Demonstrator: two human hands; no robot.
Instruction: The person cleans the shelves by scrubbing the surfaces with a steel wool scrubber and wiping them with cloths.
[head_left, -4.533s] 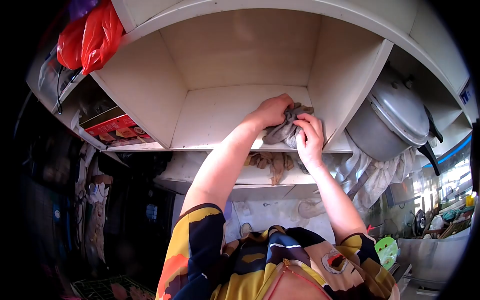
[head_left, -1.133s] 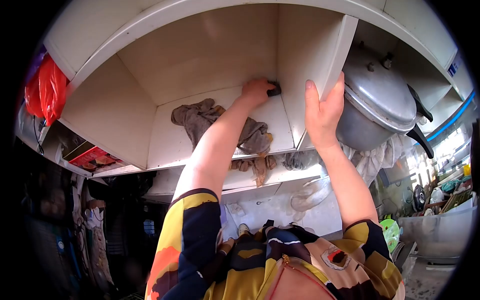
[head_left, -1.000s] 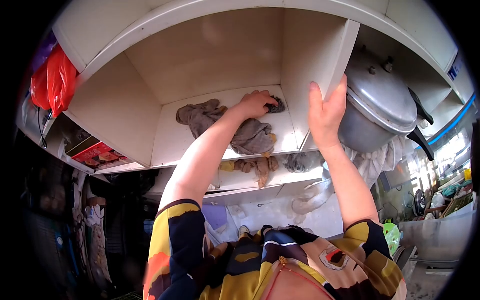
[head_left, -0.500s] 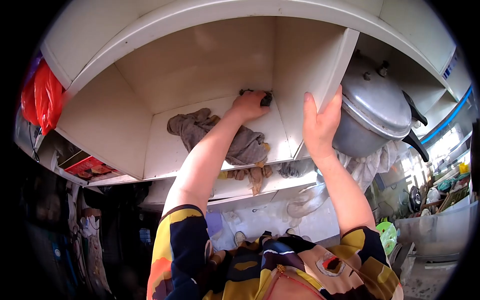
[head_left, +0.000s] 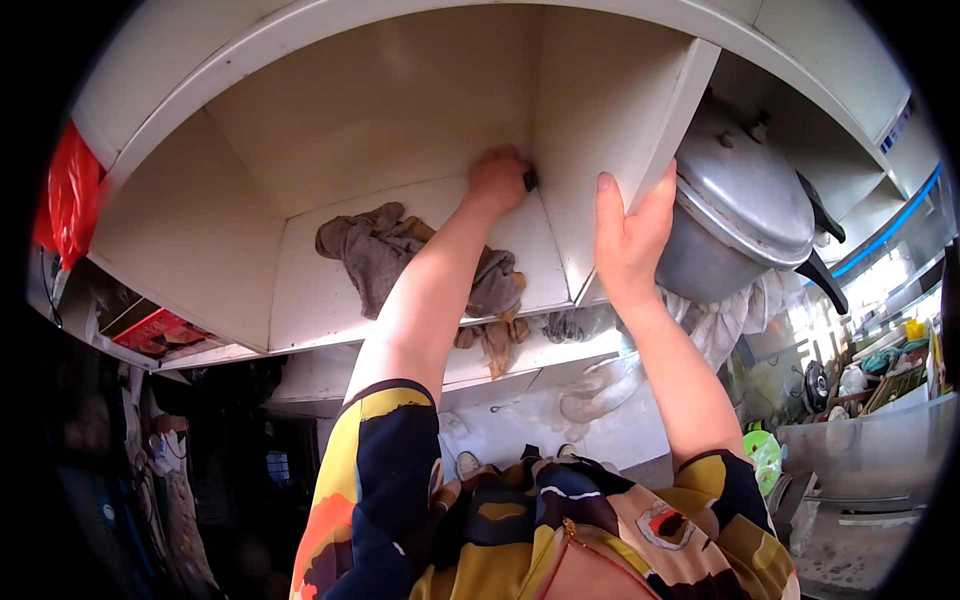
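Fingers of the left hand (head_left: 496,180) curl round a dark scourer (head_left: 531,180) beside the divider (head_left: 598,120); the right hand (head_left: 637,240) clasps its front; grey cloth (head_left: 372,258) lies left.

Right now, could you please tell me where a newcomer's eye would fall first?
It would probably fall first on the big metal pot with black handles, right of the divider that the right hand clasps. Next come the crumpled grey-brown cloth on the middle compartment's floor, partly hidden by the left forearm, and the bright red plastic bag at the far left.
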